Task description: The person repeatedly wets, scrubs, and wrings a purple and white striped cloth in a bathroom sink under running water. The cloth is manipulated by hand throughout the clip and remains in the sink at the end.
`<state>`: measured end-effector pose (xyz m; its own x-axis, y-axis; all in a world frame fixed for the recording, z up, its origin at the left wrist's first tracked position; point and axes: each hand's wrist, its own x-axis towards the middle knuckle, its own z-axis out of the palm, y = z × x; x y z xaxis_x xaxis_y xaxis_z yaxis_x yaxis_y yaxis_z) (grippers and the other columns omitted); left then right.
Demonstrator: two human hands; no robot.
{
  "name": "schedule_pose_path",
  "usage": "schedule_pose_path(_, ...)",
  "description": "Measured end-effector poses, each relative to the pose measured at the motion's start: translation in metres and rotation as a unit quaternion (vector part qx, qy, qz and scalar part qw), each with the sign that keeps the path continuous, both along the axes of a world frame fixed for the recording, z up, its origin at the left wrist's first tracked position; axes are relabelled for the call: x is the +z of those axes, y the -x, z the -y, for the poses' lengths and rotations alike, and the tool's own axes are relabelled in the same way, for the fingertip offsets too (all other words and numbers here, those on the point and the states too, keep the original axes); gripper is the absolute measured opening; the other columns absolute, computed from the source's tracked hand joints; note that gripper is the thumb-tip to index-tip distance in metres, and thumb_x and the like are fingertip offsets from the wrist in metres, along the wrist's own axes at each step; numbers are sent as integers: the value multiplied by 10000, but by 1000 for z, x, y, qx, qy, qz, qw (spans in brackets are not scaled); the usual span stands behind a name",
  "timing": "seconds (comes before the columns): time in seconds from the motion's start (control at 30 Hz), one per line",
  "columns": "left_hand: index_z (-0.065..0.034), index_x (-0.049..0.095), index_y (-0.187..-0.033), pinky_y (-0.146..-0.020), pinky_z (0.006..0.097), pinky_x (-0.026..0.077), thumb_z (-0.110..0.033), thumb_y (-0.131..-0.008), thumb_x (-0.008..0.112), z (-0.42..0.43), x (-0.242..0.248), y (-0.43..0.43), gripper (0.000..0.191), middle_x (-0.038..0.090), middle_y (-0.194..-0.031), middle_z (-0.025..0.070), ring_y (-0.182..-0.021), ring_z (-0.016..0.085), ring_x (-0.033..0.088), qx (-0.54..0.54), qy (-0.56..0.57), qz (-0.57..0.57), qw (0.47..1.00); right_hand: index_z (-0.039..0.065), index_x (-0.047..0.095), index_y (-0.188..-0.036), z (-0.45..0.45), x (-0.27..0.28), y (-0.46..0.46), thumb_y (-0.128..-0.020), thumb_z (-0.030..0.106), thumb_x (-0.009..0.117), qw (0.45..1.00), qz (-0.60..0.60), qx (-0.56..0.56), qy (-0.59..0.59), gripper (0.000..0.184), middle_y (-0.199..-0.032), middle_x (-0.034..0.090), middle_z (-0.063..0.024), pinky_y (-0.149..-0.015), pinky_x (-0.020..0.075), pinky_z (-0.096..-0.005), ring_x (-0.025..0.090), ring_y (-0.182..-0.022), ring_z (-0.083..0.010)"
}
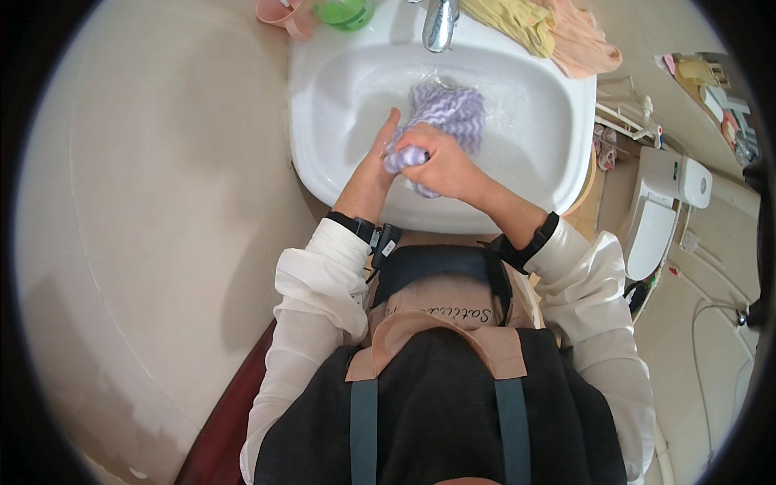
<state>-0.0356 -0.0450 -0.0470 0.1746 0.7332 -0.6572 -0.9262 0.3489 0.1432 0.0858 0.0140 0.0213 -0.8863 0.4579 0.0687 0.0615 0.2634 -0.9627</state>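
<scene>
My right hand (442, 162) is closed around a bunched part of a purple-and-white wavy-striped cloth (464, 118). A rolled end of the cloth pokes out of the fist towards my left hand (381, 148). That left hand is seen edge-on against the bunched end, with one digit pointing up; its other fingers are hidden, so its grip does not show. Looser cloth spreads behind the right hand, towards the drain, inside a white washbasin (548, 121). Some water shows in the basin around it. A chrome faucet (439, 27) stands above the far side.
A yellow cloth (515, 23) and a peach cloth (585, 45) lie over the basin's far right rim. At the far left are a pink cup (282, 17) and a green bottle (345, 13). A wall (163, 182) rises close on the left; a toilet (652, 236) stands to the right.
</scene>
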Motion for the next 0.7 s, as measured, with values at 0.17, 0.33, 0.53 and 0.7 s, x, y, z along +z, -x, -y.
schedule_pose_path(0.17, -1, 464, -1079, -809, 354, 459, -336, -897, 407, -15, -2, -5, 386, 547, -996, 110, -939, 227, 544, 122, -100, 34, 987, 132, 604, -911, -19, -27, 7, -661, 203, 639, 989, 104, -96, -50, 262, -913, 548, -157, -781, 433, -352, 534, -866, -322)
schedule_pose_path(0.33, -9, 431, -1149, -913, 352, 380, -236, -895, 427, -12, 22, 16, 341, 497, -1124, 124, -1033, 228, 487, 175, 4, -131, 976, 140, 567, -1029, -84, -65, -16, -704, 360, 627, 954, 278, -85, -68, 396, -991, 532, -184, -799, 429, -376, 524, -918, -322)
schedule_pose_path(0.53, 20, 348, -1240, -930, 345, 329, -283, -832, 496, 14, 17, 32, 529, 456, -1203, 137, -1068, 254, 464, -60, 174, -435, 881, 170, 504, -1128, -101, -96, -36, -711, 343, 626, 869, 408, -209, -186, 468, -1126, 431, -194, -841, 419, -387, 471, -1000, -337)
schedule_pose_path(0.7, 26, 294, -1273, -917, 418, 334, -342, -803, 513, 19, -24, 33, 636, 422, -1233, 171, -1081, 272, 454, -181, 114, -494, 843, 208, 479, -1160, -82, -109, -32, -690, 304, 623, 892, 376, 52, -247, 500, -1203, 405, -151, -861, 414, -397, 437, -1057, -335)
